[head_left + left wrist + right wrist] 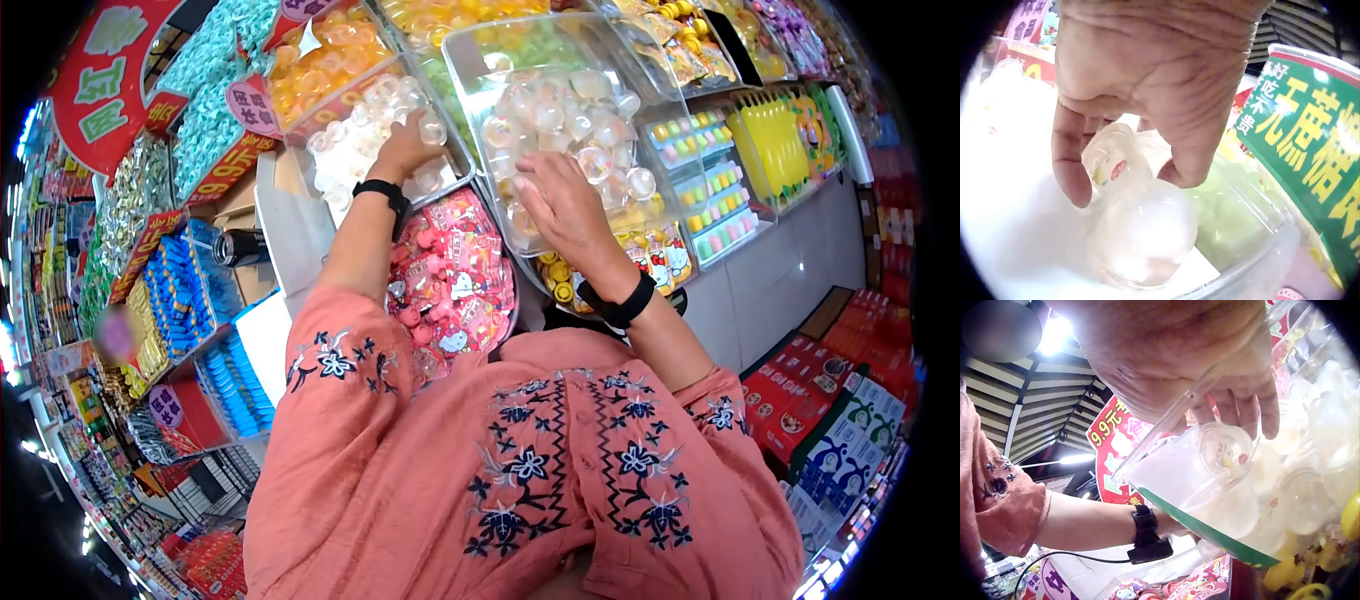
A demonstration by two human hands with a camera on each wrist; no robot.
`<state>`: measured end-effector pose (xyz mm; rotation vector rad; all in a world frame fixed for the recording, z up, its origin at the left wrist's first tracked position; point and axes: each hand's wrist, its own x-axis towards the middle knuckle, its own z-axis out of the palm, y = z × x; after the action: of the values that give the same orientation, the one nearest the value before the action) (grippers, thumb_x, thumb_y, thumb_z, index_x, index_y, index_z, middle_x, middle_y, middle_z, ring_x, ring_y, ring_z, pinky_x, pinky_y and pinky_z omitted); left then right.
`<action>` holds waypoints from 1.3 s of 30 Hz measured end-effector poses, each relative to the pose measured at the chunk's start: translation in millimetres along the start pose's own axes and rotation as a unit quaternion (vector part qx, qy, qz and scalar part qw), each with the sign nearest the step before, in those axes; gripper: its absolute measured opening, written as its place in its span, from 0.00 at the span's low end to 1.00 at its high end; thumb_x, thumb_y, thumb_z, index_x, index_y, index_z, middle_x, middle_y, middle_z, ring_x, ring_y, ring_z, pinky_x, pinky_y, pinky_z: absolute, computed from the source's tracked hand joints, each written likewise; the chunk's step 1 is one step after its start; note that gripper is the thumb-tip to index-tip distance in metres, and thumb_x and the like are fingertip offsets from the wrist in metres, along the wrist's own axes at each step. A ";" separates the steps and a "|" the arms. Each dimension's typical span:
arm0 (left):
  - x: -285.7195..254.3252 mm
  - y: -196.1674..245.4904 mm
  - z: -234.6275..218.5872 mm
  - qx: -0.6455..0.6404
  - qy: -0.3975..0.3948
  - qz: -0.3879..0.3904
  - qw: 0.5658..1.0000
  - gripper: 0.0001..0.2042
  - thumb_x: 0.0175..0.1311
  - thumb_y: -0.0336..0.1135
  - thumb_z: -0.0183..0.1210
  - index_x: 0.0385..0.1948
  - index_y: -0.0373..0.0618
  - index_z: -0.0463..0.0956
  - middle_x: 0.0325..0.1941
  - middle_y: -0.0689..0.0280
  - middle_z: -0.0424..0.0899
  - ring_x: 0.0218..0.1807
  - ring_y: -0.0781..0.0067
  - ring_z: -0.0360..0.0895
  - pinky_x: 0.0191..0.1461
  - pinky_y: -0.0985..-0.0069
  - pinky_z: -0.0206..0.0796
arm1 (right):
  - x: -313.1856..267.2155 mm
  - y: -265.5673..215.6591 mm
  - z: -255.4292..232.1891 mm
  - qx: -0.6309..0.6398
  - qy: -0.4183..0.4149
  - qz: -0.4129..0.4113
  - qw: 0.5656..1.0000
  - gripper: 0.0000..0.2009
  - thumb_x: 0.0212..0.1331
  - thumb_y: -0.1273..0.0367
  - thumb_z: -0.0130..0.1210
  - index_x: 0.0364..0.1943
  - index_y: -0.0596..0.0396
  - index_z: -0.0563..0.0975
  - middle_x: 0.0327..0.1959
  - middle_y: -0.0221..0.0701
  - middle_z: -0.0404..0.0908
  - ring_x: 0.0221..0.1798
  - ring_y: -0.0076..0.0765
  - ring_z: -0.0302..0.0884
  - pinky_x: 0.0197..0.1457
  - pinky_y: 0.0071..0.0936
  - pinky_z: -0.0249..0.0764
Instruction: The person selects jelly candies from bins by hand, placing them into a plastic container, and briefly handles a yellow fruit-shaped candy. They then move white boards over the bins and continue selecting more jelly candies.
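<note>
My left hand (412, 150) reaches into a clear bin of pale jelly cups (350, 138) at the upper middle of the head view. In the left wrist view its thumb and fingers curl round a clear jelly cup (1113, 156) with a small red mark, and another round cup (1144, 231) lies just below. My right hand (570, 210) is at the near side of a second clear bin (465, 95), also holding pale jelly cups (550, 115). Seen from the right wrist, its loosely extended fingers (1266, 406) hang beside a jelly cup (1225, 450).
Pink candy packets (455, 275) fill a bin between the arms. Orange jelly cups (330, 60) and green ones lie behind. Trays of pastel sweets (715, 190) and yellow packs (770, 140) stand to the right; blue-wrapped sweets (180, 295) are at the left.
</note>
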<state>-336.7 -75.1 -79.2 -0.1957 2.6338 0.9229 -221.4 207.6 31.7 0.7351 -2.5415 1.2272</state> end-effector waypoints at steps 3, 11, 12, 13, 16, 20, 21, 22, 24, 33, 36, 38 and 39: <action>7.8 -19.6 -2.4 -0.055 -0.021 -0.015 0.998 0.40 0.53 0.39 0.66 0.72 0.57 0.58 0.61 0.45 0.69 0.51 0.45 0.81 0.28 0.61 0.83 | -0.2 0.3 1.1 -0.003 0.001 -0.002 1.000 0.10 0.64 0.68 0.55 0.45 0.59 0.77 0.44 0.42 0.77 0.49 0.53 0.73 0.53 0.43 0.70; 13.3 -14.4 15.3 0.103 0.050 0.012 0.993 0.43 0.52 0.40 0.69 0.73 0.58 0.56 0.65 0.47 0.67 0.52 0.44 0.80 0.32 0.60 0.84 | 0.0 0.0 1.4 0.000 -0.005 0.009 1.000 0.11 0.65 0.67 0.55 0.45 0.59 0.77 0.44 0.42 0.78 0.50 0.53 0.74 0.54 0.43 0.71; 13.4 -12.5 13.8 0.100 0.040 0.014 0.994 0.42 0.52 0.41 0.69 0.72 0.58 0.57 0.65 0.46 0.67 0.54 0.44 0.79 0.35 0.61 0.83 | -0.3 0.0 1.4 -0.001 -0.004 0.009 1.000 0.11 0.65 0.67 0.55 0.45 0.59 0.77 0.44 0.42 0.78 0.51 0.53 0.74 0.54 0.43 0.71; 13.6 -12.0 10.9 0.097 0.030 0.015 0.995 0.42 0.53 0.41 0.69 0.72 0.59 0.57 0.65 0.45 0.67 0.56 0.44 0.78 0.38 0.61 0.83 | -0.4 -0.3 2.0 -0.001 -0.004 0.010 1.000 0.11 0.65 0.67 0.55 0.46 0.59 0.77 0.44 0.42 0.78 0.51 0.53 0.74 0.54 0.43 0.71; 15.0 -12.2 0.6 0.026 -0.013 -0.008 1.000 0.40 0.53 0.41 0.68 0.71 0.57 0.59 0.64 0.45 0.69 0.58 0.45 0.78 0.38 0.59 0.83 | -0.6 0.2 3.1 -0.001 -0.010 0.016 1.000 0.11 0.65 0.67 0.56 0.46 0.59 0.77 0.45 0.42 0.78 0.51 0.53 0.74 0.55 0.42 0.71; 13.2 -15.0 -14.4 -0.093 -0.075 -0.025 0.992 0.35 0.56 0.37 0.66 0.69 0.54 0.63 0.59 0.51 0.76 0.55 0.51 0.79 0.34 0.57 0.83 | -0.8 0.0 0.6 0.005 -0.014 0.028 0.999 0.12 0.65 0.67 0.56 0.46 0.60 0.78 0.46 0.42 0.78 0.52 0.52 0.74 0.56 0.42 0.71; 13.4 -19.4 -17.4 -0.121 -0.085 -0.028 0.989 0.34 0.57 0.37 0.64 0.68 0.54 0.64 0.57 0.52 0.77 0.54 0.53 0.80 0.34 0.58 0.83 | -0.9 0.0 0.6 0.003 -0.015 0.032 0.999 0.12 0.65 0.67 0.56 0.46 0.60 0.78 0.47 0.42 0.78 0.52 0.52 0.74 0.56 0.42 0.71; 13.2 -24.2 -20.9 -0.149 -0.093 -0.031 0.984 0.32 0.58 0.37 0.63 0.67 0.53 0.66 0.55 0.54 0.79 0.53 0.55 0.80 0.34 0.59 0.83 | -1.0 0.1 0.8 0.002 -0.017 0.035 0.999 0.12 0.65 0.67 0.56 0.46 0.60 0.78 0.47 0.42 0.78 0.53 0.52 0.74 0.56 0.42 0.71; 9.9 -29.8 -26.5 -0.180 -0.100 -0.046 0.978 0.28 0.59 0.39 0.60 0.64 0.50 0.70 0.52 0.58 0.80 0.49 0.59 0.81 0.35 0.62 0.82 | 0.2 0.6 0.1 0.004 -0.021 0.039 0.999 0.12 0.65 0.67 0.56 0.47 0.60 0.77 0.48 0.42 0.77 0.53 0.52 0.74 0.57 0.42 0.71; -35.5 -17.0 -55.1 -0.399 -0.009 -0.061 0.915 0.23 0.68 0.43 0.59 0.63 0.47 0.72 0.58 0.64 0.78 0.56 0.67 0.79 0.45 0.61 0.81 | 1.4 1.0 -0.9 0.000 -0.019 0.029 0.999 0.13 0.64 0.67 0.57 0.48 0.60 0.77 0.49 0.42 0.77 0.54 0.52 0.74 0.58 0.42 0.71; -69.7 48.5 -78.1 -0.492 0.013 0.045 0.869 0.23 0.69 0.41 0.58 0.64 0.44 0.71 0.56 0.62 0.78 0.52 0.69 0.80 0.44 0.67 0.80 | 0.8 -0.4 -1.3 -0.007 -0.024 0.022 0.999 0.13 0.64 0.68 0.58 0.48 0.60 0.77 0.49 0.42 0.77 0.54 0.53 0.74 0.58 0.42 0.71; -93.3 97.3 -86.8 -0.515 0.018 0.114 0.849 0.23 0.69 0.42 0.59 0.63 0.42 0.72 0.54 0.62 0.79 0.49 0.71 0.81 0.44 0.71 0.80 | 1.0 0.6 0.3 -0.005 -0.024 0.021 0.999 0.13 0.63 0.68 0.58 0.48 0.60 0.77 0.48 0.42 0.77 0.54 0.53 0.74 0.57 0.42 0.71; -101.6 114.8 -89.8 -0.509 0.027 0.130 0.851 0.22 0.70 0.42 0.58 0.62 0.42 0.72 0.55 0.62 0.79 0.49 0.70 0.81 0.44 0.72 0.79 | 1.1 -0.2 0.0 -0.007 -0.027 0.019 0.999 0.13 0.63 0.68 0.58 0.48 0.60 0.77 0.48 0.42 0.77 0.54 0.53 0.73 0.57 0.42 0.71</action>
<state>-293.9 -40.3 89.7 -0.1047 1.9480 2.3502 -222.3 207.2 32.3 0.7285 -2.6165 1.2150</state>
